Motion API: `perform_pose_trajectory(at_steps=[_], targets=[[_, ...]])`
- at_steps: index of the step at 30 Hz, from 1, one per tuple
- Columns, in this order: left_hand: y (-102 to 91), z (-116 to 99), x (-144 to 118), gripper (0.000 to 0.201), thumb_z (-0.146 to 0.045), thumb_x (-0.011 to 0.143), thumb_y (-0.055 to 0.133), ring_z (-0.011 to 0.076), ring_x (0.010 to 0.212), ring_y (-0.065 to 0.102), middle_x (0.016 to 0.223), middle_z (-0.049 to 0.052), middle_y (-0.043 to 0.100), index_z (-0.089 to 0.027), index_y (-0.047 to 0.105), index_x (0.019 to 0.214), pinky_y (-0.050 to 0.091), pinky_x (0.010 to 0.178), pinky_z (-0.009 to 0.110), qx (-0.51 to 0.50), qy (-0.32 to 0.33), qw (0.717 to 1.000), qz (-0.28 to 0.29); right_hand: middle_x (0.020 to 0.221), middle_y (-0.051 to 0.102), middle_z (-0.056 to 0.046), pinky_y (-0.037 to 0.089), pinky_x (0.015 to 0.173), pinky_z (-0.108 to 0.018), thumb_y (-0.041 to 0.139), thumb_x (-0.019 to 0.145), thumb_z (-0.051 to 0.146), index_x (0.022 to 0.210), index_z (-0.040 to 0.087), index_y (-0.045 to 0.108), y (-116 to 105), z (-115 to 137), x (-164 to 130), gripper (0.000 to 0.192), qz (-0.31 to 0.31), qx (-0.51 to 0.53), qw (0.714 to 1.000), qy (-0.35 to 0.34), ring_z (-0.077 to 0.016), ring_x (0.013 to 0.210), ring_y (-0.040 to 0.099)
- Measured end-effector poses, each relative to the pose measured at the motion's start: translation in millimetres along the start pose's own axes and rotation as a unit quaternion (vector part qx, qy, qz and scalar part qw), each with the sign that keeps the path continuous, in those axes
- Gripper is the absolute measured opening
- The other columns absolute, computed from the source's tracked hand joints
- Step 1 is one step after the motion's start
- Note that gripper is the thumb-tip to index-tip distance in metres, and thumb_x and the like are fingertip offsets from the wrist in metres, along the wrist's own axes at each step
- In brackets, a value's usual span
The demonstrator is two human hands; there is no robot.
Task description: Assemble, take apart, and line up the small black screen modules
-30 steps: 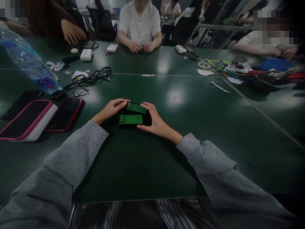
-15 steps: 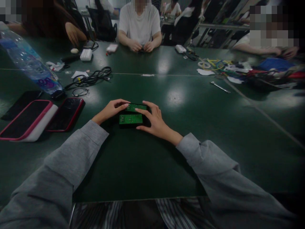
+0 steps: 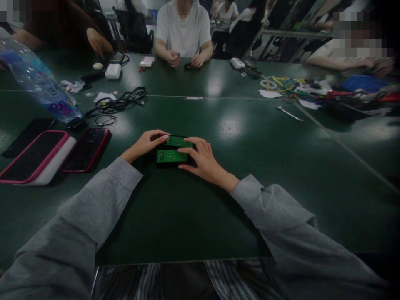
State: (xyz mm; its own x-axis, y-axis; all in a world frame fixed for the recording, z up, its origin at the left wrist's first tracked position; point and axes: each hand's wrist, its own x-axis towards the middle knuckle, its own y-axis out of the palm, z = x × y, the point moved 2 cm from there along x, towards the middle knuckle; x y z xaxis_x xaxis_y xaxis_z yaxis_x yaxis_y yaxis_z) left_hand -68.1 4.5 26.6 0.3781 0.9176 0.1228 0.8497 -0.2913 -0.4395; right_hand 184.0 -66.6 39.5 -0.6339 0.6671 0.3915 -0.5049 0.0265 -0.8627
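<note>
Two small green circuit boards lie side by side on a black base on the dark green table (image 3: 175, 216). The near board (image 3: 171, 156) lies flat; the far board (image 3: 176, 141) sits just behind it. My left hand (image 3: 146, 143) pinches the far board's left end with fingertips. My right hand (image 3: 200, 161) rests over the right ends of both boards, fingers pressing down on the far one. Grey sleeves cover both of my arms.
At left lie a pink-edged tablet (image 3: 34, 156), a red phone (image 3: 86, 149), a black phone (image 3: 28, 134), a water bottle (image 3: 40, 85) and black cables (image 3: 120, 102). A wrench (image 3: 289, 113) and coloured clutter (image 3: 328, 93) are at right. Other people sit across the table.
The far board, tilted up a second ago, has been lowered flat behind the near board. My right hand's fingers have moved onto it. The person opposite has raised one hand.
</note>
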Motion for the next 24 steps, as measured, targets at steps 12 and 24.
perform_pose_trajectory(at_steps=[12,24], targets=[[-1.7,1.1,-0.4,0.045,-0.054,0.090,0.063,0.0245,0.108,0.067,0.118,0.010,0.073,-0.019,0.071,0.117,0.052,0.098,0.041,0.018,-0.009,1.000,0.006,0.131,0.052,-0.013,0.042,0.100,-0.047,0.069,0.092,0.047,0.116,0.023,0.050,-2.0,2.4,-0.5,0.038,-0.046,-0.035,0.998,-0.019,-0.0326,0.128,0.045],[-2.9,1.6,-0.4,0.040,-0.048,0.091,0.062,0.0244,0.107,0.067,0.118,0.010,0.072,-0.019,0.071,0.117,0.052,0.097,0.042,0.022,-0.004,1.000,0.009,0.119,0.053,-0.013,0.043,0.092,-0.043,0.070,0.091,0.051,0.095,0.020,0.057,-5.3,2.9,-1.0,0.033,-0.061,-0.085,0.994,-0.002,-0.0314,0.119,0.046]])
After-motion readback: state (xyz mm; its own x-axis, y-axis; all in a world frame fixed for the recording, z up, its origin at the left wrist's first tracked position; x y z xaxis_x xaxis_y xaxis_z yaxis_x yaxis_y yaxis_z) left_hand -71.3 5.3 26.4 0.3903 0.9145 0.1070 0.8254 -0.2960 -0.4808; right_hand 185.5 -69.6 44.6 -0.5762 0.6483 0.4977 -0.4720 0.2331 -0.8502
